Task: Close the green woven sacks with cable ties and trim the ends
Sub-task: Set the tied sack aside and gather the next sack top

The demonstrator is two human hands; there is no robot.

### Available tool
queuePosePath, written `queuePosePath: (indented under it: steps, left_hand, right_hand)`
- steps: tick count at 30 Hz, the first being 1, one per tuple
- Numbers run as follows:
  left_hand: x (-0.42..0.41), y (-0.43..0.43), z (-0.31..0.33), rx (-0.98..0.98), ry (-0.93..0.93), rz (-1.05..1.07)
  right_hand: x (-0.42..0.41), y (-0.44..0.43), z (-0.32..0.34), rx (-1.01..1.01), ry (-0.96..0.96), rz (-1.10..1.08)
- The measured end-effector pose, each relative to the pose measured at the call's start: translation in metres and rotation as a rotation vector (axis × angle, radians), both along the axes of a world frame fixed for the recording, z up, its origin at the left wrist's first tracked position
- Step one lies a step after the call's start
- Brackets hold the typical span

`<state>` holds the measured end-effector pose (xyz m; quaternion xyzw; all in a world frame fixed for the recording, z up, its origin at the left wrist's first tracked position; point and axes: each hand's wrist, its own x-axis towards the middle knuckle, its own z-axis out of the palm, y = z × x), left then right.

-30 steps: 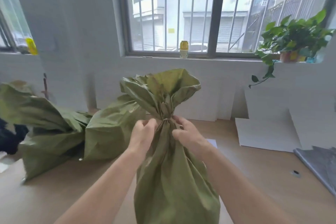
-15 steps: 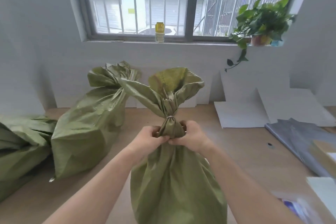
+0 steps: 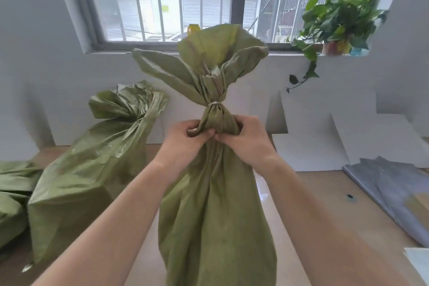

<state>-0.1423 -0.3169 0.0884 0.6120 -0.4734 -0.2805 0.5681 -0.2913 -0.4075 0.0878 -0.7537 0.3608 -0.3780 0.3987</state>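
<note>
Green woven sack (image 3: 216, 216) upright at centre over the wooden table (image 3: 325, 193), its neck cinched by a pale cable tie (image 3: 214, 105).
Left hand (image 3: 185, 139) and right hand (image 3: 246, 139) curl round the bunched neck just below the tie. A second tied sack (image 3: 92, 169) leans at left; grey sheets (image 3: 394, 188) lie at right. The held sack's flared top half hides a yellow bottle (image 3: 193, 29) on the far sill, near a potted plant (image 3: 336, 21).

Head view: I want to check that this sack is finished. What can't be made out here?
Head view only:
Cable tie: too small to tell whether its end is trimmed.
Held sack: bottom cut off by the lower edge.
Left hand and right hand: fingers hidden behind the sack's neck.
Yellow bottle: mostly hidden behind the sack's top.
</note>
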Motion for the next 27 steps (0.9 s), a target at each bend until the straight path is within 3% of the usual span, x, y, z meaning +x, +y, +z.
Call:
queuePosePath:
  steps: [11, 27]
  left_hand:
    - [-0.010, -0.112, 0.043, -0.003, -0.037, 0.061]
    - [-0.047, -0.280, 0.027, 0.053, 0.014, -0.135]
  right_hand:
    - [0.001, -0.115, 0.034, -0.078, -0.038, -0.019]
    - [-0.045, -0.243, 0.019, -0.091, -0.074, -0.213]
